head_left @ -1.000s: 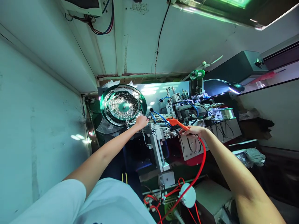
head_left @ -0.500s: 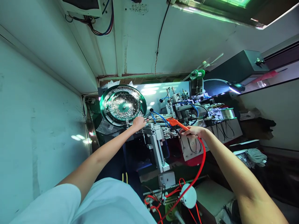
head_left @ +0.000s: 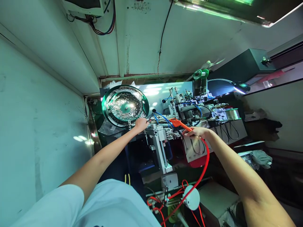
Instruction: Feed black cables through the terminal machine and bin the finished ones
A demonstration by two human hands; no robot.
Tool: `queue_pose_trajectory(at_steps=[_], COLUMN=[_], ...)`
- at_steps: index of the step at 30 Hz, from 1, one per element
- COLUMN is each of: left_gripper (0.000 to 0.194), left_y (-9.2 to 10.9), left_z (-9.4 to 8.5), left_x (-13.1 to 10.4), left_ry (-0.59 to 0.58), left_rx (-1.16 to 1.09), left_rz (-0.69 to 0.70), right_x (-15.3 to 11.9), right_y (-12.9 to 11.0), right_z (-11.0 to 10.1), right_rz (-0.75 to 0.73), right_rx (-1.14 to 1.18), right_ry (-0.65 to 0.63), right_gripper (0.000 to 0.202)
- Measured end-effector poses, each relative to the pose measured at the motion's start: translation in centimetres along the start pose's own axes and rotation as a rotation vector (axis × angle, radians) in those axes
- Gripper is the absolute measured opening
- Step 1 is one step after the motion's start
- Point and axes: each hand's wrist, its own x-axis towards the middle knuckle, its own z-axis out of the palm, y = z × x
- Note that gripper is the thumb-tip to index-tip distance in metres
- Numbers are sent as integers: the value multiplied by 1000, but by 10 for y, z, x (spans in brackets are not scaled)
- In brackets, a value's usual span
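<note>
My right hand (head_left: pixel 196 132) is wrapped round an orange air blow gun (head_left: pixel 178 123), whose head points left over the feed track. From its lower end a red air hose (head_left: pixel 206 157) curves down. My left hand (head_left: pixel 141 124) is closed at the lower right rim of a round vibratory feeder bowl (head_left: pixel 125 121). What its fingers grip is hidden. Small shiny metal parts (head_left: pixel 118 104) fill the bowl. Between my hands lies the feed track (head_left: pixel 162 125), with blue tubes (head_left: pixel 163 116) crossing above it.
An assembly machine (head_left: pixel 187 110) stands right of the bowl, with a wire spool (head_left: pixel 232 114) at its end. A metal slide (head_left: pixel 163 151) juts toward me. Below are a white disc (head_left: pixel 192 198) and coiled red tubing (head_left: pixel 153 199). A lit lamp (head_left: pixel 241 87) hangs at the right.
The view has shifted very slightly. Both hands stay in place, and the blow gun still lies over the track.
</note>
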Motion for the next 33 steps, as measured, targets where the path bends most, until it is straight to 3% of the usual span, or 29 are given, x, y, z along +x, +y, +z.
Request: queue_pose_trajectory(at_steps=[8, 23, 33], left_gripper=[31, 29, 33], left_y=[9, 22, 12], left_z=[4, 5, 2], left_x=[10, 5, -9], left_ry=[-8, 17, 42], left_rx=[20, 69, 96], left_rz=[28, 0, -56], right_x=[1, 2, -2], right_y=[2, 4, -2], right_z=[4, 1, 3], right_rz=[-32, 32, 25], right_rx=[3, -23, -74], right_ry=[2, 13, 56], right_gripper=[47, 42, 44])
